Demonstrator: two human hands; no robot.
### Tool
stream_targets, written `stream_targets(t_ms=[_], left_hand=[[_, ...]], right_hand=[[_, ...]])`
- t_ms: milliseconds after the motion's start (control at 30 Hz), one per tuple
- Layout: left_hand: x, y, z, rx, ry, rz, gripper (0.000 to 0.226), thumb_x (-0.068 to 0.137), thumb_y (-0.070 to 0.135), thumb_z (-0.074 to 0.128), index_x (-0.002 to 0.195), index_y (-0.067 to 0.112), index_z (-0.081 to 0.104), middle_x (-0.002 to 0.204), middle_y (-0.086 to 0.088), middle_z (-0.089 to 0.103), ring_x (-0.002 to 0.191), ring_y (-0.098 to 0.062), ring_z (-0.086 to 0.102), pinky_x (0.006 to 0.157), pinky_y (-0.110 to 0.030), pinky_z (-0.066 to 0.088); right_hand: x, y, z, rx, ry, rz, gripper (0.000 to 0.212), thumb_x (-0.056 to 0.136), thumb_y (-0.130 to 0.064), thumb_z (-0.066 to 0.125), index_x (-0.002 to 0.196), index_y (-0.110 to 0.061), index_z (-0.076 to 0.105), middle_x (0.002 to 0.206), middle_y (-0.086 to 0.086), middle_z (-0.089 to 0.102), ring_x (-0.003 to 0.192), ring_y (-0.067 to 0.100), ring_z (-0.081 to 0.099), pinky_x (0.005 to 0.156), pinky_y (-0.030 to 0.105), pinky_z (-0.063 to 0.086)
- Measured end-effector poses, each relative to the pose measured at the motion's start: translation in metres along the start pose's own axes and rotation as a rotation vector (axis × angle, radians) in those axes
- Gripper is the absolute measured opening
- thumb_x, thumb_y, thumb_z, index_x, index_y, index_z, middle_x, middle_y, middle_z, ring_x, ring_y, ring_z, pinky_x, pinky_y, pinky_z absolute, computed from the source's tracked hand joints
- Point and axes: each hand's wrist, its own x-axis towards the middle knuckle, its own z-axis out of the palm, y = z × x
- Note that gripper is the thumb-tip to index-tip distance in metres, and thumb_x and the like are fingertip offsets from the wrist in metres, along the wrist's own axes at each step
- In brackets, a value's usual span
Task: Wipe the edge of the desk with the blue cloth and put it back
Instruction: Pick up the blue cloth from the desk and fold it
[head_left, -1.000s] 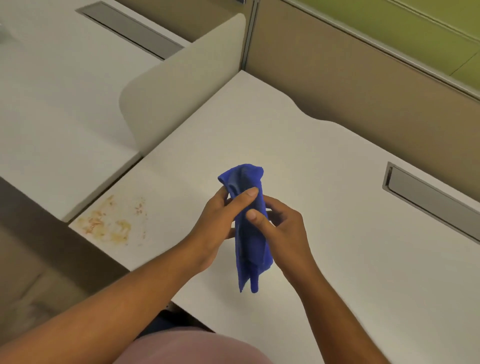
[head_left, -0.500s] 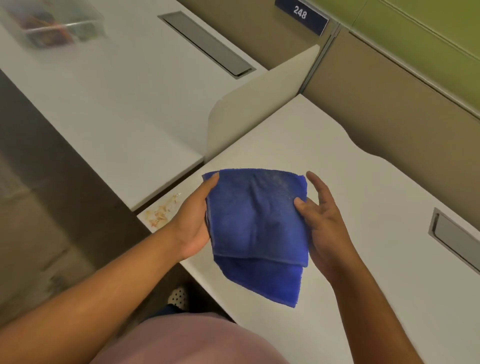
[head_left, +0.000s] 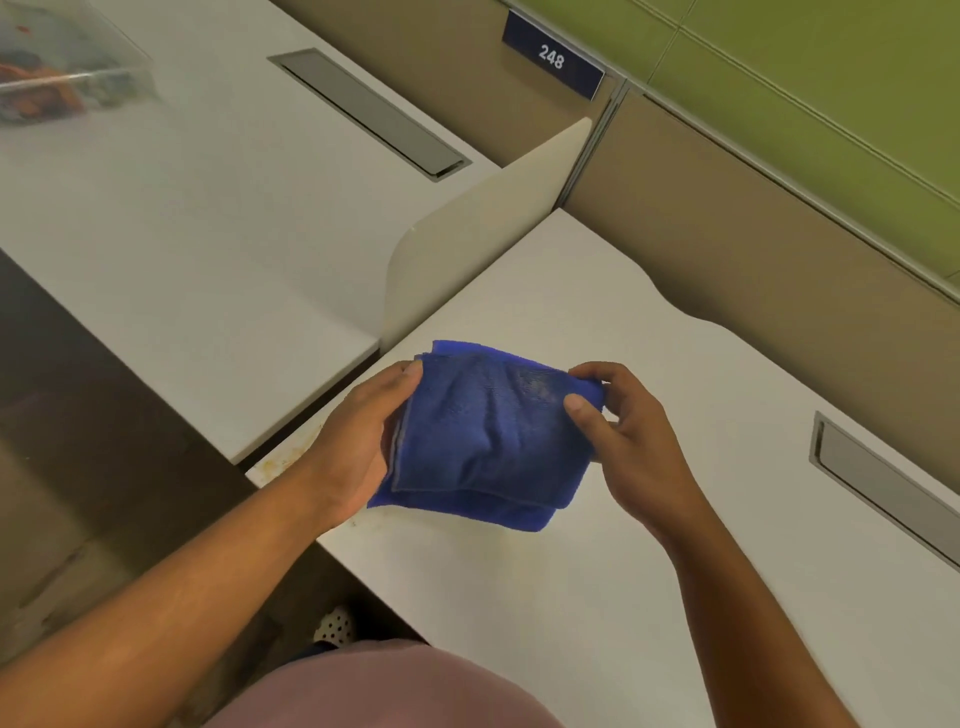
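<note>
The blue cloth (head_left: 488, 436) is folded into a thick square and held a little above the white desk (head_left: 545, 597), near its left corner. My left hand (head_left: 358, 447) grips the cloth's left side, thumb on top. My right hand (head_left: 628, 441) pinches its right edge between thumb and fingers. A yellowish stain (head_left: 278, 462) shows on the desk's left edge, mostly hidden behind my left wrist.
A cream divider panel (head_left: 467, 234) separates this desk from the neighbouring desk (head_left: 182, 234), which carries a clear plastic box (head_left: 67, 67). Grey cable hatches (head_left: 883, 483) sit in both desktops. Brown and green partition walls (head_left: 753, 208) stand behind, with a "248" sign (head_left: 551, 57).
The cloth went from a bunched vertical roll to spread flat, then folded smaller into a square. The view shifted right and the stain slid behind my left wrist.
</note>
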Motion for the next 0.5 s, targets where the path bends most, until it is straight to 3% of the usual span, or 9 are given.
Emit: stream_targets(t_ms=[100, 200, 233, 333, 433, 500], left_hand=[[0.004, 0.006, 0.000, 0.036, -0.009, 0.057, 0.046, 0.099, 0.054, 0.065, 0.133, 0.024, 0.074, 0.140, -0.006, 0.073, 0.132, -0.023, 0.068, 0.100, -0.031, 0.059], [0.008, 0.011, 0.001, 0.102, -0.012, 0.112, 0.045, 0.097, 0.053, 0.069, 0.127, 0.022, 0.077, 0.133, -0.007, 0.076, 0.126, -0.025, 0.071, 0.096, -0.030, 0.060], [0.008, 0.014, 0.002, 0.127, -0.011, 0.130, 0.042, 0.098, 0.051, 0.067, 0.126, 0.022, 0.078, 0.130, -0.007, 0.078, 0.123, -0.024, 0.073, 0.094, -0.030, 0.061], [0.009, 0.027, 0.004, 0.171, 0.039, 0.184, 0.036, 0.098, 0.046, 0.066, 0.119, 0.021, 0.082, 0.119, -0.006, 0.082, 0.112, -0.019, 0.077, 0.088, -0.027, 0.061], [0.014, 0.040, 0.006, 0.211, 0.096, 0.243, 0.024, 0.101, 0.034, 0.067, 0.112, 0.021, 0.085, 0.112, -0.004, 0.083, 0.102, -0.014, 0.076, 0.084, -0.024, 0.060], [0.016, 0.047, 0.010, 0.229, 0.095, 0.268, 0.023, 0.100, 0.033, 0.069, 0.111, 0.021, 0.085, 0.113, -0.008, 0.083, 0.104, -0.018, 0.076, 0.088, -0.025, 0.061]], right_hand=[[0.000, 0.000, -0.003, -0.026, -0.015, 0.029, 0.013, 0.104, -0.028, 0.061, 0.110, -0.039, 0.057, 0.108, -0.020, 0.067, 0.092, 0.022, 0.070, 0.076, 0.031, 0.056], [0.001, -0.006, -0.008, 0.015, -0.078, 0.062, 0.009, 0.104, -0.019, 0.061, 0.101, -0.026, 0.058, 0.109, -0.005, 0.066, 0.098, 0.045, 0.064, 0.091, 0.054, 0.061], [0.002, -0.009, -0.014, 0.025, -0.112, 0.075, 0.011, 0.104, -0.016, 0.062, 0.097, -0.025, 0.058, 0.111, 0.001, 0.066, 0.097, 0.046, 0.064, 0.095, 0.058, 0.059], [0.002, -0.017, -0.042, 0.107, -0.241, 0.058, 0.012, 0.102, -0.013, 0.067, 0.095, -0.017, 0.058, 0.114, 0.008, 0.068, 0.095, 0.027, 0.068, 0.101, 0.055, 0.056], [0.003, -0.025, -0.068, 0.156, -0.295, 0.010, 0.018, 0.094, -0.022, 0.070, 0.099, -0.009, 0.059, 0.127, 0.010, 0.069, 0.114, 0.035, 0.069, 0.105, 0.052, 0.055], [0.004, -0.027, -0.074, 0.106, -0.302, 0.001, 0.018, 0.091, -0.025, 0.070, 0.098, -0.011, 0.061, 0.126, 0.005, 0.071, 0.114, 0.032, 0.070, 0.104, 0.056, 0.054]])
